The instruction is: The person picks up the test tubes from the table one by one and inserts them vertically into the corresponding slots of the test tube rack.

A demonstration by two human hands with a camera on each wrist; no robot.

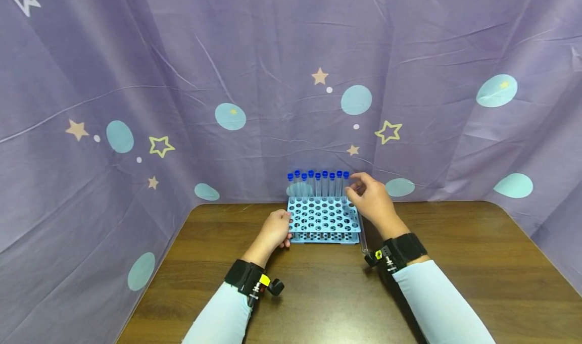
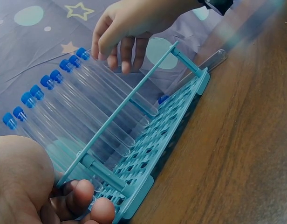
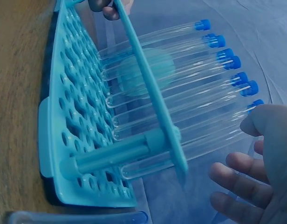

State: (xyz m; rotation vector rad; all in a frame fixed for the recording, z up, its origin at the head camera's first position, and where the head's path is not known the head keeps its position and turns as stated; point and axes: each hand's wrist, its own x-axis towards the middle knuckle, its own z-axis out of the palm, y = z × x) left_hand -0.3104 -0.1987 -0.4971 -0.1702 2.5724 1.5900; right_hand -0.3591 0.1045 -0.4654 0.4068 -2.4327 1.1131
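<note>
Fingers of your left hand (image 1: 275, 229) curled against the left end of the light-blue plastic test-tube rack (image 1: 324, 220), pinching its end plate, which looked meant to keep the rack from sliding on the brown wooden tabletop (image 1: 318, 293). That rack sat near the tabletop's far edge, about midway along it, close against the purple star-printed cloth backdrop (image 1: 182, 81).

Along the rack's back row stood the clear tubes with blue caps (image 1: 318, 182), upright and packed side by side; the front rows of holes showed no tubes in the head view.

Further right, your right hand (image 1: 374, 201) hovered at the right end of that row, its fingers relaxed and spread beside the last blue cap. It gripped nothing as far as the wrist views showed, though the fingertips were near enough that I could not tell whether they brushed the tube.

Just off the rack's right end, one more clear tube (image 1: 362, 238) lay flat on the tabletop, beneath your right wrist.
</note>
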